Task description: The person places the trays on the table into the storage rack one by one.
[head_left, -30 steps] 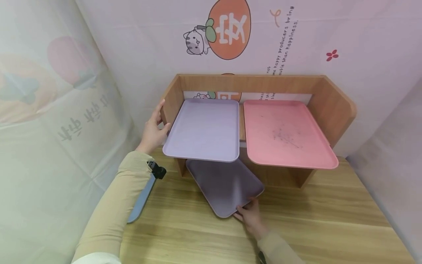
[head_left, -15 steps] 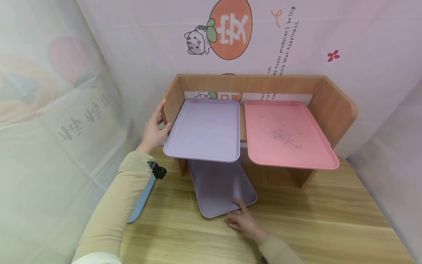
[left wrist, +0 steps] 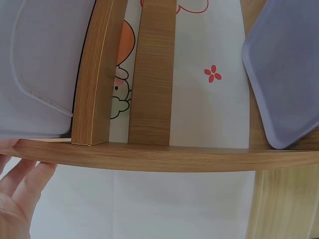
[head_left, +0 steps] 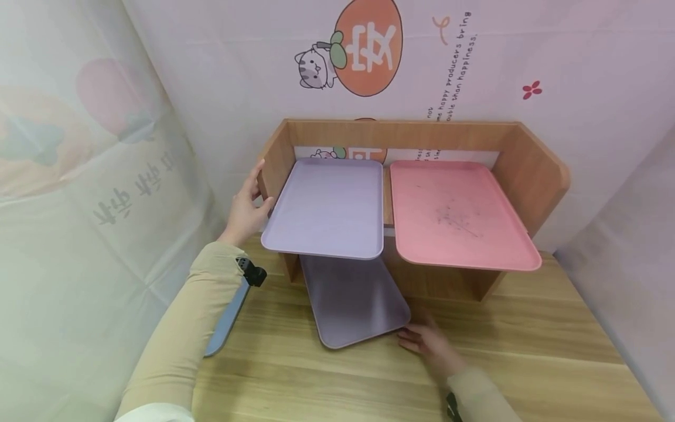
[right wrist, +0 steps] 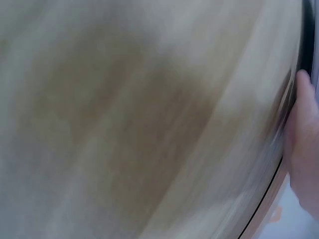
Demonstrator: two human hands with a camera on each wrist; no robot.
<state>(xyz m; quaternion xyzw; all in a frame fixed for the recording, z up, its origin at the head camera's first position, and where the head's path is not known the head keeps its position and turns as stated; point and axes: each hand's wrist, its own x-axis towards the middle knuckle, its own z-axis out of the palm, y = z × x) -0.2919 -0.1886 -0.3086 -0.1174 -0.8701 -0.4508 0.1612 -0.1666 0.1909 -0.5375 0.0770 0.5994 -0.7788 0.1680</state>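
Observation:
My left hand point(head_left: 245, 214) grips the left side panel point(head_left: 276, 158) of a wooden desktop shelf. The left wrist view shows its fingers point(left wrist: 31, 185) against the panel's outer face. Beneath the upper board, a dusky purple tray point(head_left: 358, 305) lies at a slant, its near end sticking out over the table and its back part hidden by the upper tray. Right at its front right corner is my right hand point(head_left: 429, 346), blurred, its fingers loosely extended toward the rim. On the upper board lie a lavender tray point(head_left: 327, 208) and, beside it, a pink tray point(head_left: 459, 211) with dark marks.
Both upper trays overhang the shelf's front. A flat blue item point(head_left: 227, 322) lies on the wood-grain table point(head_left: 295, 387), partly covered by my left arm. A printed white cloth point(head_left: 232, 64) hangs behind the shelf, and pale cloth walls stand at both sides.
The purple tray has swung round, its front right corner shifting left, so it lies straighter. My right hand has moved from its front edge to that corner. My left hand stays put.

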